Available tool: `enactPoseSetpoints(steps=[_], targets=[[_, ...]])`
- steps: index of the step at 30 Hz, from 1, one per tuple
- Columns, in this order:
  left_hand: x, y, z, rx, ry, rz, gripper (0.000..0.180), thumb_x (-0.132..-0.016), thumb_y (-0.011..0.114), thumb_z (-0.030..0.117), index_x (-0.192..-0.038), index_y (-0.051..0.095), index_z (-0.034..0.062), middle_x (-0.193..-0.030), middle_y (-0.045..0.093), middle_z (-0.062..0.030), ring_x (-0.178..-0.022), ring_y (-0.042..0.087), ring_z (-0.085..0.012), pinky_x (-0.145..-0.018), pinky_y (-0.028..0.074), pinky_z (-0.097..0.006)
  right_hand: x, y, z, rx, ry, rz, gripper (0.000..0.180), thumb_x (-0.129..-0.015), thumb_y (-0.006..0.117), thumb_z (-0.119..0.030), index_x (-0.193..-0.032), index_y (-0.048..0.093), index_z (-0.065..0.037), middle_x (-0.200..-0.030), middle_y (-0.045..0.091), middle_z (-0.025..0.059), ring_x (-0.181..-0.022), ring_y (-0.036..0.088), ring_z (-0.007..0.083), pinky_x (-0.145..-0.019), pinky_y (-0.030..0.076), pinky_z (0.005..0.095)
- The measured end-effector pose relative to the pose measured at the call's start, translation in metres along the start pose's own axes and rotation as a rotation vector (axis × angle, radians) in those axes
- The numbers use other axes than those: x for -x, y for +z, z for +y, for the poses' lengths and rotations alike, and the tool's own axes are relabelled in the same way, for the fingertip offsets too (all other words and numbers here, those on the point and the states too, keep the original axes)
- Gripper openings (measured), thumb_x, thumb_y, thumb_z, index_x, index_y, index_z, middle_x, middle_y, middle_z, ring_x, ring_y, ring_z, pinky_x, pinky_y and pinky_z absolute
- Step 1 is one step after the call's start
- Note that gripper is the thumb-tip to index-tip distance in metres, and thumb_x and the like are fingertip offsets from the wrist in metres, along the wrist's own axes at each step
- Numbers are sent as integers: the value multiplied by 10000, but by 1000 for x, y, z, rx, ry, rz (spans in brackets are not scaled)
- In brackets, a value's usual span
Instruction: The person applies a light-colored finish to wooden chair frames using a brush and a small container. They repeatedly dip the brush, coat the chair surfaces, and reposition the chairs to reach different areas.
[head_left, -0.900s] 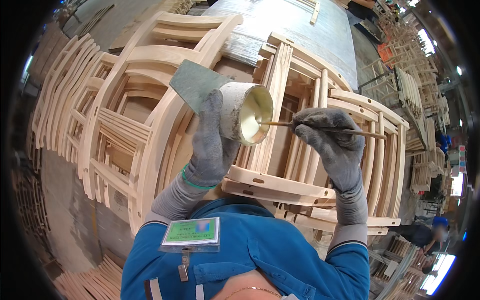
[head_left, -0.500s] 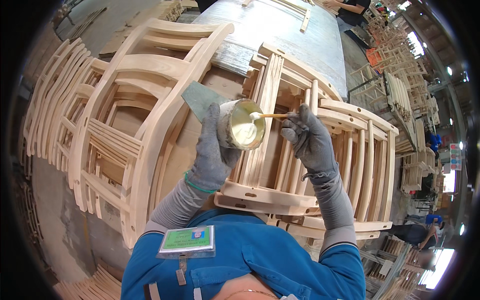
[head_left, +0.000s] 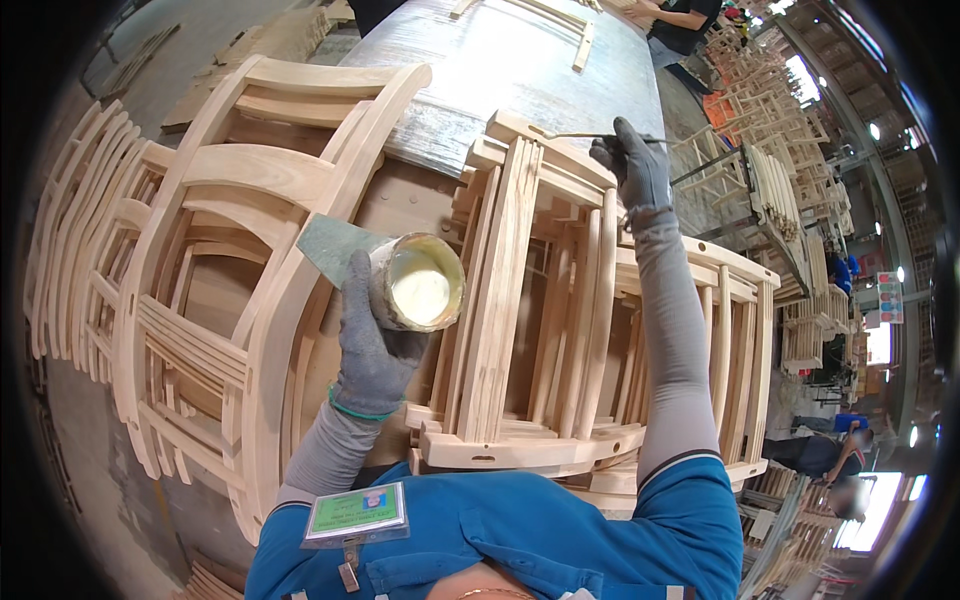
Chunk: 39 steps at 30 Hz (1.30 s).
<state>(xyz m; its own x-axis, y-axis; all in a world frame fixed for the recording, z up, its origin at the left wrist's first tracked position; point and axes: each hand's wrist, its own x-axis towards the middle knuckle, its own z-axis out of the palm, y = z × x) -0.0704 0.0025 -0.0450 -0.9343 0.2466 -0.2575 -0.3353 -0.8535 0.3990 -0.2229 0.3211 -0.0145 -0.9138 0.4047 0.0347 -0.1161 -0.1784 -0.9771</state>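
The right hand (head_left: 632, 165) has left the glue pot (head_left: 418, 283) and now reaches out, grip closed on a thin stick (head_left: 590, 136) at the chair frame's (head_left: 520, 290) far joint — glue going on; left hand (head_left: 372, 340) clasps pot and scraper (head_left: 330, 245).

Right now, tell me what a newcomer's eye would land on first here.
First, the round can of pale paste in the gloved left hand, held with a flat scraper blade at centre. Next, the right hand, stretched far out, holding a thin stick at the top corner of a wooden chair frame. More bare wooden chair frames are stacked on the left.
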Motion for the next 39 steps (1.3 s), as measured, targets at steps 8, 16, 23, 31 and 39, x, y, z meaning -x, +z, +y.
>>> enactPoseSetpoints(steps=[8, 16, 23, 31, 39], targets=[[-10, -10, 4, 18, 2, 65, 487, -941, 388, 445, -1261, 447, 83, -1202, 538, -79, -1090, 550, -215, -901, 495, -364, -41, 9, 23, 108, 29, -19, 259, -823, 659, -139, -870, 535, 84, -764, 618, 213, -607, 639, 257, -563, 582, 304], [-12, -12, 6, 24, 18, 63, 482, -943, 382, 444, -1259, 446, 85, -1203, 533, -82, -1103, 540, -209, -907, 492, -357, -42, 36, 21, 423, -121, -50, 259, -813, 669, -163, -819, 539, 61, -747, 616, 170, -599, 637, 214, -557, 580, 305], [-11, -14, 8, 34, 42, 47, 480, -955, 359, 423, -1270, 419, 65, -1202, 522, -92, -1115, 528, -207, -923, 488, -362, -41, 61, 10, 656, -353, -231, 290, -790, 676, -230, -833, 578, 39, -700, 620, 101, -577, 620, 136, -512, 536, 239], [-4, -11, 14, -2, 68, 62, 494, -954, 343, 440, -1293, 412, 87, -1235, 504, -77, -1130, 514, -200, -936, 469, -356, -44, 64, 8, 598, -205, -162, 240, -776, 711, -168, -818, 585, 32, -756, 623, 110, -608, 633, 165, -561, 570, 268], [17, -3, 17, -9, 96, 14, 498, -951, 343, 457, -1287, 420, 98, -1220, 520, -84, -1096, 541, -203, -868, 513, -334, -17, 12, -13, 262, -125, -141, 144, -788, 655, -30, -872, 587, 65, -824, 628, 138, -694, 640, 197, -641, 578, 281]])
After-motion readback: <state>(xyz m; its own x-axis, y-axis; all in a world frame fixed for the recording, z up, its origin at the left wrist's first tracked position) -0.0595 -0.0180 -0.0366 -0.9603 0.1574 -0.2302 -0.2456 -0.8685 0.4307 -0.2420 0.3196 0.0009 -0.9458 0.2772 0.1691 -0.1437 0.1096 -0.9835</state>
